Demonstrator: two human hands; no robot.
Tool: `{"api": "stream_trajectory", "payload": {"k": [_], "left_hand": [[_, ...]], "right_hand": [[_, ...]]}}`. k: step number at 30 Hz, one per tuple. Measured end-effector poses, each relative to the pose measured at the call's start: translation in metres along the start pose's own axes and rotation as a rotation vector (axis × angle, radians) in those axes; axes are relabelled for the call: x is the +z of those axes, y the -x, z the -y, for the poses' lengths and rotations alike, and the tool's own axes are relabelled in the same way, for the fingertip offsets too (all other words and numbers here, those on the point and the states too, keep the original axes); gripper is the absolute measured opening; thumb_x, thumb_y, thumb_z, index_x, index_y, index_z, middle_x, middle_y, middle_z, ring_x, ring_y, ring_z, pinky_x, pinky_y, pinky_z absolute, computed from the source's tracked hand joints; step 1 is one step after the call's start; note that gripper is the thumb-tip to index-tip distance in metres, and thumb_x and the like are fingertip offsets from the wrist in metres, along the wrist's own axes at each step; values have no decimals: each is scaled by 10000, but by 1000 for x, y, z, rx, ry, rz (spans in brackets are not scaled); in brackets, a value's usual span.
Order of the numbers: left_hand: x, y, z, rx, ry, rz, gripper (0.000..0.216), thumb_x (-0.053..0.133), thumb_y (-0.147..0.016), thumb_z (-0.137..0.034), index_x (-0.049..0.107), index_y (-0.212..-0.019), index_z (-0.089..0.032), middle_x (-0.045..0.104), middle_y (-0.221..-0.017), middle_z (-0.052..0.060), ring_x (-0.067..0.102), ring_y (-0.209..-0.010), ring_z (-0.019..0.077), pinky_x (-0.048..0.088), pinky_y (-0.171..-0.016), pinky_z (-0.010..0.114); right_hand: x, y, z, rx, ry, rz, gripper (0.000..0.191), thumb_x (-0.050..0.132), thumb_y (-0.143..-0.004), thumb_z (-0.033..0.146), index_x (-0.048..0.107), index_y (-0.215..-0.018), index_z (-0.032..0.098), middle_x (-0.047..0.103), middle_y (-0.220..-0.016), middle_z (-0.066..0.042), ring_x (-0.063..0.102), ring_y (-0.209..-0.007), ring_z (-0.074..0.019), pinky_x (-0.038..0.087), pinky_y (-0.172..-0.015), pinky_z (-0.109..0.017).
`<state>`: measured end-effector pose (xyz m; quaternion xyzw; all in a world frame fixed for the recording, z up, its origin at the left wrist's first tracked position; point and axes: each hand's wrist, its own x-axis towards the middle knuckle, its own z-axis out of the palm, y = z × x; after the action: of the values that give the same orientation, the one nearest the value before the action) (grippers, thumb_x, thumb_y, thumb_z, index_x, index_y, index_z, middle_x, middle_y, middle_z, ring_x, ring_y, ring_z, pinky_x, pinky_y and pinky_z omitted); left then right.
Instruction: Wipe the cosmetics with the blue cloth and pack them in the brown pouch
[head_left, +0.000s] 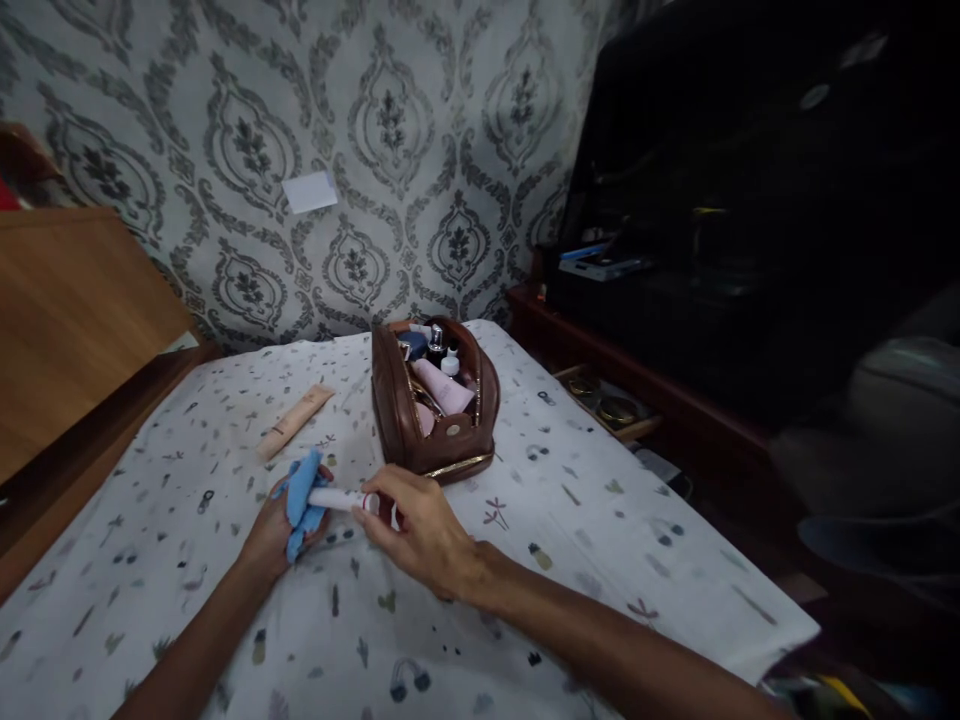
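A slim white tube (339, 499) with a red ring near one end lies level between my hands. My right hand (420, 525) pinches its ringed end between thumb and fingers. My left hand (277, 525) is closed around a light blue cloth (303, 490), which is wrapped against the tube's other end. Just beyond my right hand stands a brown cosmetic bag (394, 425), unzipped. Inside it are a pale pink tube (442, 387), a white-capped bottle (450, 363) and several other cosmetics. A peach-coloured tube (295, 421) lies on the sheet beyond my left hand.
A white patterned sheet (600, 560) covers the surface beneath. At the left is a wooden panel (82, 320). To the right stand a large dark screen (750, 200) and a small open tray (611, 405) with round items. Patterned wallpaper (390, 120) is behind.
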<state>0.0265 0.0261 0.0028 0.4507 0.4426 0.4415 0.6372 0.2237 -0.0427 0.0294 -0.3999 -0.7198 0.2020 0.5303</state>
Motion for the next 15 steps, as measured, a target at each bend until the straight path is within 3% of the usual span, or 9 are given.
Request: {"api": "stream_trajectory", "payload": {"k": [5,9,12,15], "left_hand": [[6,0,2,23,25,28,469,828,-641,-529,513,-637,-181,429,-384,-76,359,-320,50,271,-340,157],[8,-1,-4,40,39,21,441,854,-632,-478,535,-646,-173,408,-408,-86,352,-344,41,273,-349,147],[9,-1,-6,52,1,15,494,857,-618,-529,515,-613,-172,427,-426,-75,367,-361,42,291,-356,152],[10,-1,-6,58,-41,-10,548,854,-594,-596,509,-596,-170,439,-424,-66,374,-365,47,295,-357,158]], "right_hand": [[-35,10,10,0,58,-158,73,590,-902,240,614,-846,199,572,-695,24,537,-580,-103,413,-525,-213],[-65,12,15,-37,145,-346,44,596,-912,241,626,-916,209,621,-736,6,543,-572,-109,459,-537,-236],[-80,10,11,-65,258,-467,59,593,-925,235,623,-971,213,621,-755,3,527,-562,-108,467,-545,-246],[-88,6,3,-78,373,-493,63,584,-926,209,619,-977,217,589,-727,12,514,-564,-112,457,-554,-246]]}}
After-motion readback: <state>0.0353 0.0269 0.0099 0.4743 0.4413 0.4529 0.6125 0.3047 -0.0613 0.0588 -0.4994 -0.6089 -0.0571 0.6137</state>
